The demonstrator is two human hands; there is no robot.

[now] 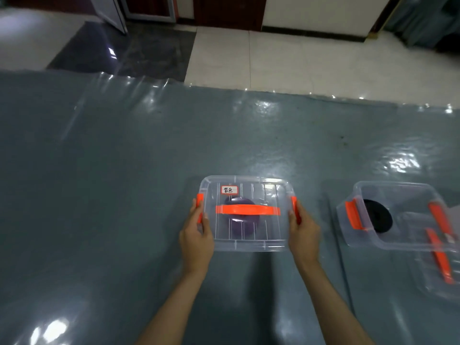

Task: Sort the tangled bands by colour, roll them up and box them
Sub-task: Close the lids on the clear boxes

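Grey-blue sheeting under clear plastic film covers the table (124,170), whose far edge meets pale floor tiles (298,61); wide bare surface lies to the left and beyond the boxes. Near the front centre sits a lidded clear box (249,235) with an orange handle (247,210) and a white label (229,190); a purple roll (242,227) shows dimly through the lid. The left hand (196,241) grips the left orange latch (200,210), fingers curled round it. The right hand (303,235) holds the right latch (295,210) likewise. Well apart to the right stands an open box (398,241) holding a black roll (378,215); what seems to be its lid (438,270) lies against its near side, close to the frame edge.
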